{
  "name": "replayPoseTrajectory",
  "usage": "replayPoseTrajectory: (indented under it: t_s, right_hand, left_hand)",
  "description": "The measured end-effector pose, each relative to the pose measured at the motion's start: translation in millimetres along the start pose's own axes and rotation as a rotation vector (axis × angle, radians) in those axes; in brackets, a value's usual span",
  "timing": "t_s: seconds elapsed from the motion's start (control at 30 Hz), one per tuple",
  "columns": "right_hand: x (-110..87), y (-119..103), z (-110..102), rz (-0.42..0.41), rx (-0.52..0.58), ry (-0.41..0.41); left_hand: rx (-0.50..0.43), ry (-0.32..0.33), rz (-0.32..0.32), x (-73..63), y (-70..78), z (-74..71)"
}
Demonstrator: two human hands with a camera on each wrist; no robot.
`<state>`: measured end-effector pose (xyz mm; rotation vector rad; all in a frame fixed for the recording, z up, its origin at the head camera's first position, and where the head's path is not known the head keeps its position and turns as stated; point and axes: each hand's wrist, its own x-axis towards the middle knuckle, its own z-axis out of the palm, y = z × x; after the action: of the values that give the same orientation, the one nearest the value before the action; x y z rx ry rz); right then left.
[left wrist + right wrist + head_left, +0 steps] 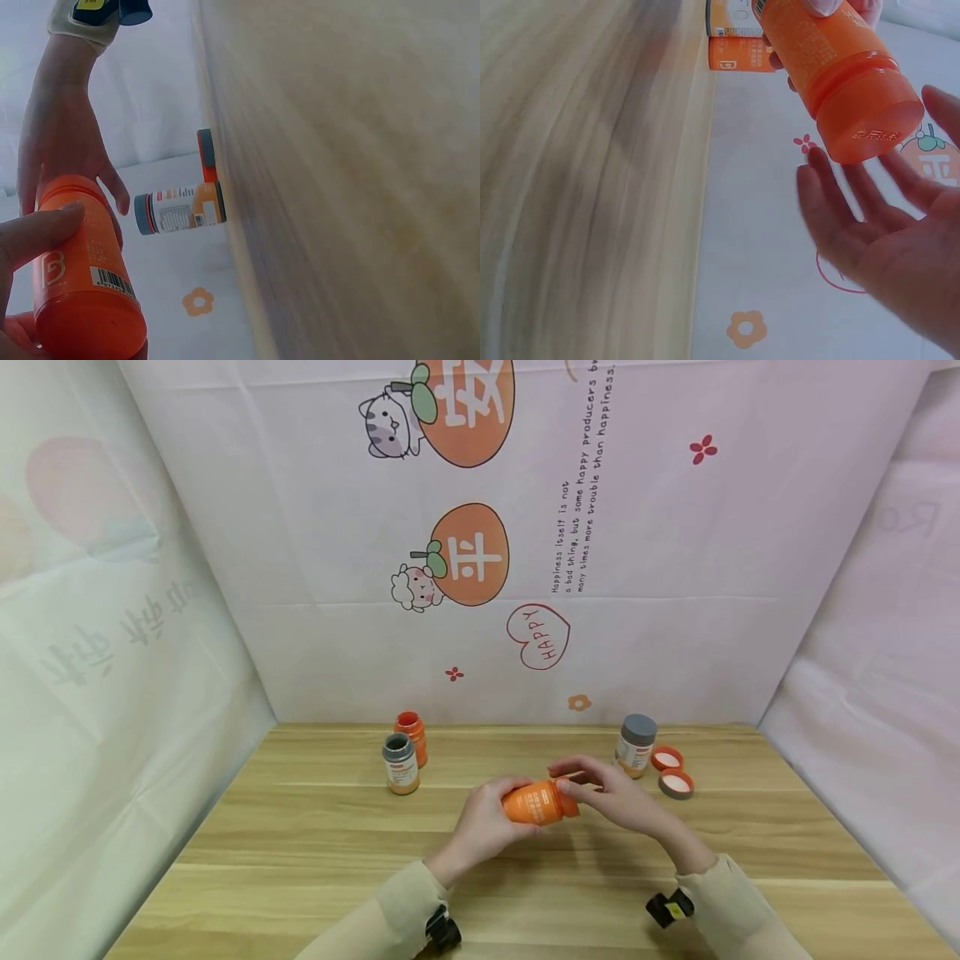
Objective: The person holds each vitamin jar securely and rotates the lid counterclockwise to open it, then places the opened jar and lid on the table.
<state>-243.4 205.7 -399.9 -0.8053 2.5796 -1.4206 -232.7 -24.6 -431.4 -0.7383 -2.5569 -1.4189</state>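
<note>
Your left hand (480, 823) has its fingers curled round one orange plastic bottle (533, 804), tilted above the pale wooden table (300, 835); your right hand (618, 795), fingers loosely spread, grips nothing beside that bottle's orange cap (568, 798). Left of the bottle, two uncapped: one orange jar (419, 748), one white-labelled grey-necked jar (402, 772). Right of it, one grey-capped white-labelled jar (634, 748) and two round white-lined lids (676, 783).

The bare left grip (483, 820) is curled in a hold, thumb opposite its fingers. Just to its right, the bare right grip (617, 795) has gently bent, parted fingers, palm turned toward the left grip. The beige-sleeved left arm (393, 906) and beige-sleeved right arm (723, 897) slant inward from below the grips.
</note>
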Motion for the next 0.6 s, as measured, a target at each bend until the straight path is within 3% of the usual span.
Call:
replayPoseTrajectory:
  t_s: [0.3,0.6]
  right_hand:
    - [5.1,-2.7,0.6,0.111,-0.024,-0.111]
    - [4.2,-3.4,-2.0,0.171,0.016,-0.19]
  left_hand:
    - [0.066,0.028,0.054,-1.0,3.1,0.3]
    - [0.086,0.026,0.058,-1.6,2.1,-0.3]
